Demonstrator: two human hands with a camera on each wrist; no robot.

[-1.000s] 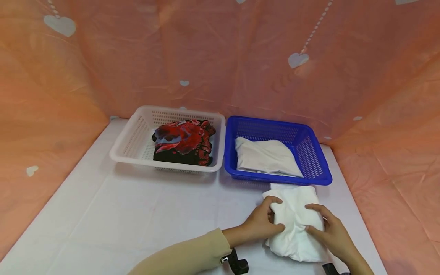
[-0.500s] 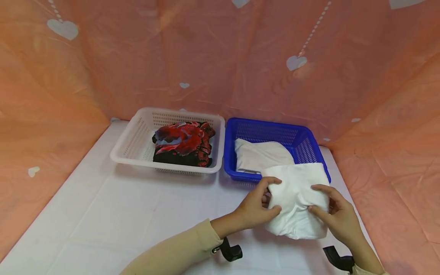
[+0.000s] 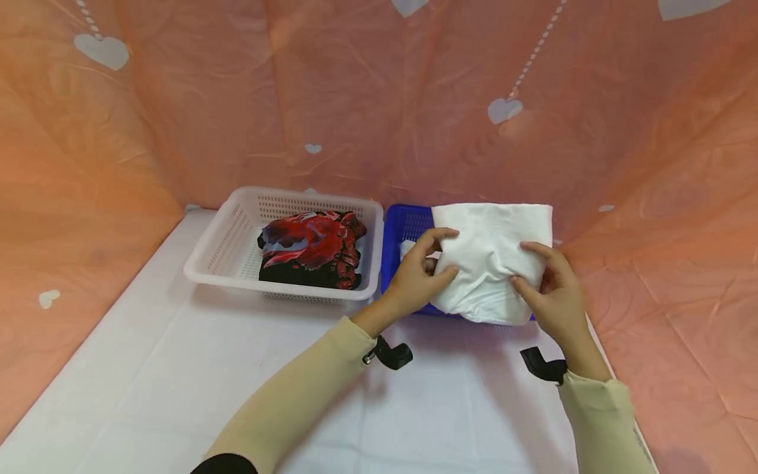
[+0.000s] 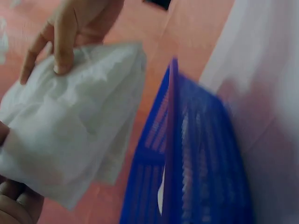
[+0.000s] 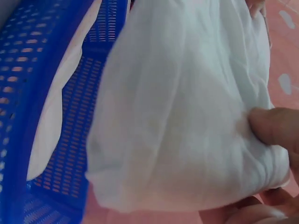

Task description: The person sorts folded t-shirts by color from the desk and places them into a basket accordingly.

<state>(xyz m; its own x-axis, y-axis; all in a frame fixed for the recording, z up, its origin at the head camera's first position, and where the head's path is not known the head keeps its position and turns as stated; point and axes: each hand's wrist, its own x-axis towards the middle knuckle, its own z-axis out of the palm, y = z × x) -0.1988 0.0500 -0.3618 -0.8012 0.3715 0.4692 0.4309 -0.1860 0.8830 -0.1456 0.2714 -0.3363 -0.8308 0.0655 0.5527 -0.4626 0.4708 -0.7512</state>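
Note:
Both hands hold a folded white garment (image 3: 488, 263) by its two sides, raised over the blue basket (image 3: 408, 220). My left hand (image 3: 417, 273) pinches its left side, thumb in front and other fingers behind. My right hand (image 3: 551, 289) grips the right side in the same manner. In the left wrist view the garment (image 4: 70, 116) hangs beside the wall of the basket (image 4: 201, 140). Inside the basket lies another white folded cloth (image 5: 51, 126), seen in the right wrist view; the held garment hides most of it in the head view.
A white basket (image 3: 213, 276) stands left of the blue one, with a folded black and red printed garment (image 3: 310, 250) inside. A white cloth covers the table (image 3: 177, 368). An orange curtain (image 3: 331, 85) with heart prints rises behind and at both sides.
Both hands have lifted the white garment off the table and carried it forward, from in front of the blue basket to over it. The white basket and its garment stay in place.

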